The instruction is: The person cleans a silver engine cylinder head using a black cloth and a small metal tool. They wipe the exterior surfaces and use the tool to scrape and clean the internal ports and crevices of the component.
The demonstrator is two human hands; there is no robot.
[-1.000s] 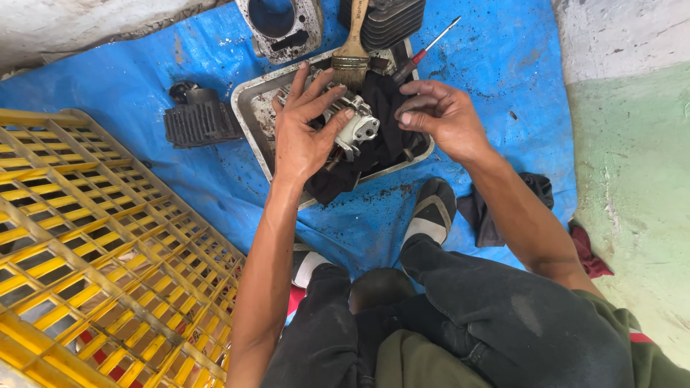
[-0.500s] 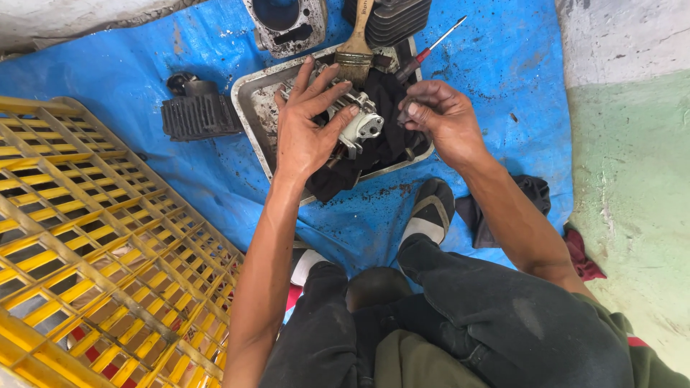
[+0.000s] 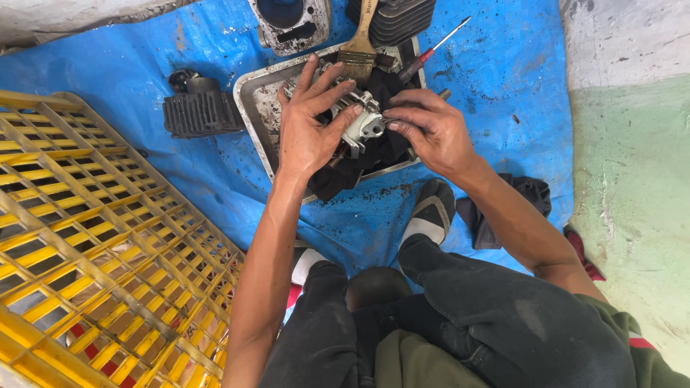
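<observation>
My left hand presses with spread fingers on a silver metal engine part that lies on a black rag inside a shallow metal tray. My right hand pinches the right side of the same part with its fingertips. A paintbrush with a wooden handle rests across the tray's far edge, just beyond my fingers.
A blue tarp covers the ground. A finned black cylinder sits left of the tray; an engine block and another finned part lie beyond it. A red-handled screwdriver lies at the far right. A yellow plastic crate fills the left.
My right hand has moved left and closed its fingertips onto the engine part. My left hand stays spread on it.
</observation>
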